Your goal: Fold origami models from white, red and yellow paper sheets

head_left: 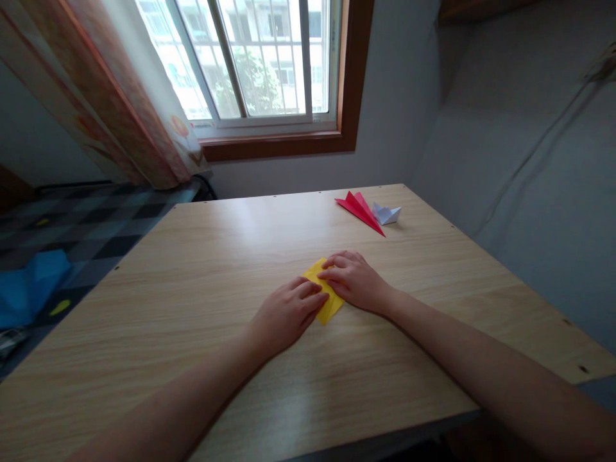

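On the wooden counter (202, 256), at about one o'clock, a red paper plane (360, 210) lies touching a small white paper fold (387, 213); a window (260, 61) is at twelve.

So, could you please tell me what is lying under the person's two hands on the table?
A folded yellow paper lies flat on the wooden table under the left hand and right hand; its middle is covered.

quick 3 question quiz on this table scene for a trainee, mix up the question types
1. True or false: both hands rest on the yellow paper.
2. Which folded piece lies nearer the window: A) the red paper model, B) the yellow paper?
3. What lies right beside the red paper model, on the side towards the wall?

Key
1. True: the left hand and right hand press on it, flat on the wooden table.
2. A
3. The white paper model.
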A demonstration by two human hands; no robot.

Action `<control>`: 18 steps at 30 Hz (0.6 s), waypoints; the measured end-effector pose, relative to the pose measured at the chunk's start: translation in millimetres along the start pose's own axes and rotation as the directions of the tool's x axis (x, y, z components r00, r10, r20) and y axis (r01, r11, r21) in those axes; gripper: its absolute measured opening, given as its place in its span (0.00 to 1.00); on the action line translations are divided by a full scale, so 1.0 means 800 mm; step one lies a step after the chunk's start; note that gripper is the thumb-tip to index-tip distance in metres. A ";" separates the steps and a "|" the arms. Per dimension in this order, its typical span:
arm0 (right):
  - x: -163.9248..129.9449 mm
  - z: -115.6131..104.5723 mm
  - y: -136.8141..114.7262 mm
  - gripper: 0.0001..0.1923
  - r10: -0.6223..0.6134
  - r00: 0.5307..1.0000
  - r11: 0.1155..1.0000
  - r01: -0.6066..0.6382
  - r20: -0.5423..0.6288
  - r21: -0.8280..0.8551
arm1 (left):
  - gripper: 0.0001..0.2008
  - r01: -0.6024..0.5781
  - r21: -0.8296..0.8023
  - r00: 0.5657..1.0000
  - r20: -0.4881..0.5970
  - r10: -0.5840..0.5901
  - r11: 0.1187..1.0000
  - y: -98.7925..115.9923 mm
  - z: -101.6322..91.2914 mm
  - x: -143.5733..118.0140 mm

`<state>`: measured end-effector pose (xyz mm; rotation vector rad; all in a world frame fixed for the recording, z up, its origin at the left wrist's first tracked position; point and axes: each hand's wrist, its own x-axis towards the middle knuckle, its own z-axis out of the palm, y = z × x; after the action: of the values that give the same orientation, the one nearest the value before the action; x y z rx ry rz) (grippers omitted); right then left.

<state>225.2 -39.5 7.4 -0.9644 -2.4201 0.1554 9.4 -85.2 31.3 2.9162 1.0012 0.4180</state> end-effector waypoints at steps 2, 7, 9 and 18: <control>0.000 -0.001 0.000 0.11 0.007 1.000 1.000 -0.007 0.009 0.004 | 0.10 -0.002 0.016 1.000 0.009 0.002 1.000 0.003 0.000 0.001; -0.003 -0.005 0.005 0.13 -0.007 0.999 0.998 0.004 0.049 0.066 | 0.10 -0.049 0.042 0.999 -0.001 0.049 0.998 0.006 0.006 -0.002; -0.004 -0.005 0.007 0.15 -0.015 0.999 0.996 0.010 0.050 0.087 | 0.10 -0.054 0.039 0.998 -0.019 0.055 0.998 0.007 0.008 -0.003; -0.002 0.001 0.012 0.12 0.017 0.999 0.991 -0.022 0.040 0.135 | 0.09 -0.094 0.048 0.996 0.009 0.094 0.994 0.007 0.007 0.000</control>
<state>231.6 -33.7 3.4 -0.9314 -2.4006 0.3436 14.1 -89.3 26.8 3.0148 0.8880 0.3920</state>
